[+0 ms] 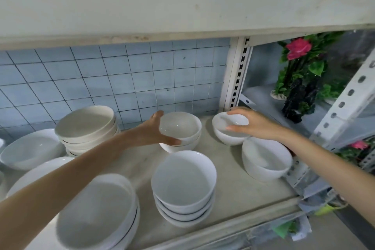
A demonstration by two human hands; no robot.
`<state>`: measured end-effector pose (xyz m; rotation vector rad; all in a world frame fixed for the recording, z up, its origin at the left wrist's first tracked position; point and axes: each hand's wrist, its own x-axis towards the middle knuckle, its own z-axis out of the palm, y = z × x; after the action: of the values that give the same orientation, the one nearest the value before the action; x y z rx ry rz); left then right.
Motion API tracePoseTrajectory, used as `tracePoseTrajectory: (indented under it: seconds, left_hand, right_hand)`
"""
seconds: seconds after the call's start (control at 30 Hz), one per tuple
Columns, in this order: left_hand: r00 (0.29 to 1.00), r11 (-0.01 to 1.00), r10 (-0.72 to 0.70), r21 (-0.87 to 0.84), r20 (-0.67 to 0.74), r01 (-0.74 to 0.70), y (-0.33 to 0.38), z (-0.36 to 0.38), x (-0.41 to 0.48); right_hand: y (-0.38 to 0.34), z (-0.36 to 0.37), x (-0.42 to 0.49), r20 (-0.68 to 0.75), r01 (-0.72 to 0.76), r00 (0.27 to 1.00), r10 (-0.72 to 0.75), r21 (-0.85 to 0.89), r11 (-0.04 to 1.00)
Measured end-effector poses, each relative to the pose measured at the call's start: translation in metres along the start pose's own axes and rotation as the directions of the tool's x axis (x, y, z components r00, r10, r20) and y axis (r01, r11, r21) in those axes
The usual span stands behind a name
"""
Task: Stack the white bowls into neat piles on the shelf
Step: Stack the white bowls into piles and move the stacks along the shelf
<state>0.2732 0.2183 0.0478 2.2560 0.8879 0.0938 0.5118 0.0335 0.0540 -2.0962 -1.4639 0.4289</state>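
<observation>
Your left hand round the back pile's top bowl, right hand round the corner bowl's rim; bare shelf between.

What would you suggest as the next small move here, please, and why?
Probably the right hand should lift the small white ceramic bowl it grips and nest it into the white two-bowl pile the left hand holds; the bowls look the same size.

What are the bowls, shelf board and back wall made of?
Bowls: likely glazed ceramic, glossy white; soft highlights inside, thick rims. Shelf board: matt, pale, scuffed and stained; painted wood or laminate, can't tell. Back wall: pale blue glazed tiles with dark grout lines.
</observation>
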Motion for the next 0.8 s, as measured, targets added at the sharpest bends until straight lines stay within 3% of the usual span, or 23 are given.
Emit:
tracePoseTrajectory:
  seconds: [0.17, 0.3, 0.6, 0.8]
  left_hand:
    - [1.0, 0.999, -0.012, -0.031, 0.029, 0.013, -0.003, -0.003, 0.0]
    - [0.999, 1.0, -0.004, -0.025, 0.036, 0.005, -0.002, -0.006, -0.001]
    - [0.999, 1.0, 0.003, -0.029, 0.047, -0.001, -0.006, -0.005, -0.002]
    - [0.999, 1.0, 0.005, -0.023, 0.049, -0.003, -0.002, -0.005, -0.003]
  right_hand:
    - [0.003, 0.004, -0.013, 0.165, -0.017, 0.986, 0.025, -0.049, 0.999]
    - [0.009, 0.008, -0.01, 0.21, -0.049, 0.976, 0.065, -0.082, 0.995]
    - [0.009, 0.015, -0.011, 0.088, -0.03, 0.995, 0.037, -0.074, 0.997]
    - [0.009, 0.013, -0.011, -0.129, -0.011, 0.992, -0.005, -0.126, 0.992]
